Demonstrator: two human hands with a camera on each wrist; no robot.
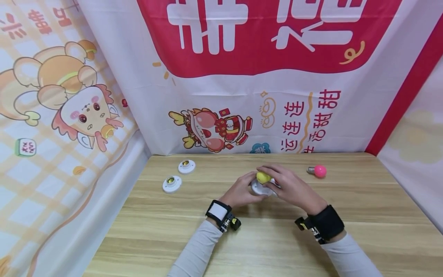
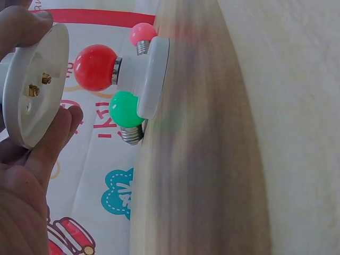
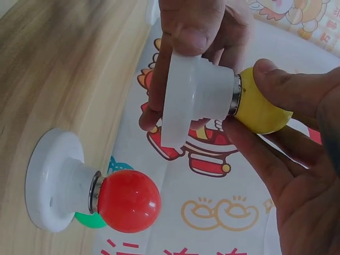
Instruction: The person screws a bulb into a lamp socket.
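My left hand (image 1: 242, 193) grips the rim of a round white lamp holder (image 3: 180, 101), lifted off the table and tipped on its side in the right wrist view. A yellow light bulb (image 3: 263, 109) sits in its socket, with a thin metal band showing between them. My right hand (image 1: 292, 188) pinches that bulb between thumb and fingers. Two brass screws show on the holder's underside in the left wrist view. Close by on the table stands a second lamp holder (image 3: 45, 180) with a red bulb (image 3: 130, 202) in it.
A green bulb (image 2: 126, 109) lies beside the red bulb's holder. The pink bulb (image 1: 320, 171) rests at the back right of the wooden table (image 1: 155, 231). Two lamp holders without bulbs, one farther back (image 1: 191, 169) and one nearer (image 1: 172, 189), stand at the back left.
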